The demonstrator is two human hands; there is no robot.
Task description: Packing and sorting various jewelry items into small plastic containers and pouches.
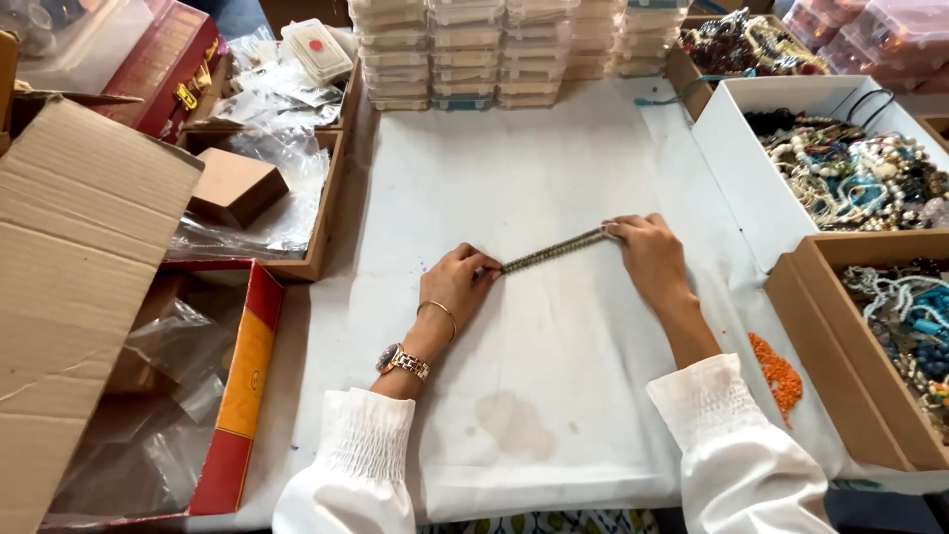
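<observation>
Nearest the camera, 2 white gathered sleeves reach onto a white paper-covered table [554, 396], which carries a faint brownish stain [514, 425] between the forearms. To the right of the right sleeve lies a small heap of orange beads [776, 371]. The left hand [457, 285], with a bangle and a wristwatch [401, 362] on its wrist, rests on the paper with its fingers curled shut, pinching the lower-left end of a bead strand [554, 250]. The strand, a dull green-gold bundle, stretches taut on a slant up to the right hand [647, 252], whose fingers are closed over its upper-right end. At the left stand a large cardboard box flap [79, 257], a red and yellow box [242, 386] with clear plastic bags inside, and a tray holding a small brown box [232, 186]. At the right, a brown cardboard box [850, 415] and a white box [741, 168] hold tangled beaded necklaces. Farthest off, along the table's back edge, stand stacks of clear plastic cases [494, 49].
</observation>
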